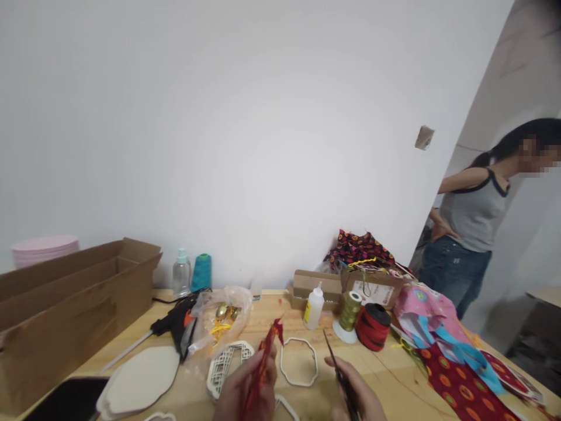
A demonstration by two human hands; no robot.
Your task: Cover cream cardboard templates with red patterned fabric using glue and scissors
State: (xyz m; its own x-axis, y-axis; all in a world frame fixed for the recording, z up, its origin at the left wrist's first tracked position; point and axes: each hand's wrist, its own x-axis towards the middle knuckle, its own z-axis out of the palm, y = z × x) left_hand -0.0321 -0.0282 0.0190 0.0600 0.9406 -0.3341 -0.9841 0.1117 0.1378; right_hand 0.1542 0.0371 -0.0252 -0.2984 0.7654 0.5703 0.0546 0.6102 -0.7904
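My left hand (249,383) is closed around a folded piece of red patterned fabric (262,365), its pointed corner sticking up past the fingers. In my right hand (357,389) is a pair of dark scissors (333,356), narrow tip pointing up and away from me; the handles are mostly hidden in the palm. Scissors and fabric are apart. Between my hands a thin pale scalloped frame (316,365) lies on the wooden table (394,386). A lattice-patterned pale frame (217,365) sits just left of my left hand, partly covered by it.
Scalloped pale boards (142,377), a black glue gun (175,324) and a long cardboard box (65,310) stand left. Behind are a white squeeze bottle (314,309), green thread (350,311) and red cord spool (373,327). Fabrics (460,368) cover the right; a person (471,204) stands beyond.
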